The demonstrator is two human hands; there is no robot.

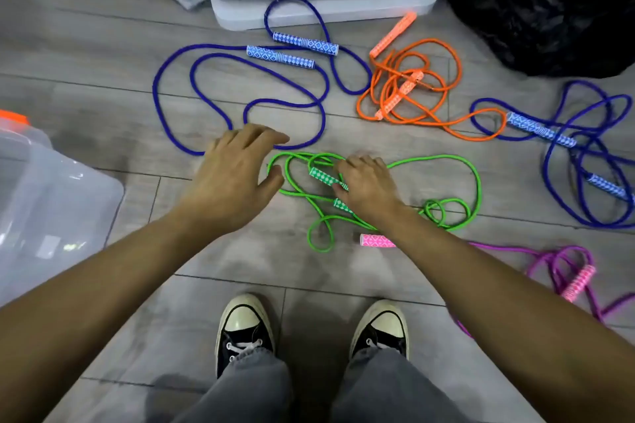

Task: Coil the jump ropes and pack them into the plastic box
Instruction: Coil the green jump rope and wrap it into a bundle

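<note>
Right hand (pixel 366 187) grips the green rope's handles (pixel 324 177); left hand (pixel 233 175) hovers wide. Best gather even loops.

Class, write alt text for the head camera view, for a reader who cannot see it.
A person's right hand reaches onto the handles of a green jump rope tangled on a grey floor, while the left hand hovers open beside it. Blue, orange and pink ropes lie uncoiled around it, and a clear plastic box sits at the left.

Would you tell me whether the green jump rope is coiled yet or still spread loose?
Still spread loose: the green jump rope sprawls in uneven loops across the floor, with the right hand at its handles.
</note>
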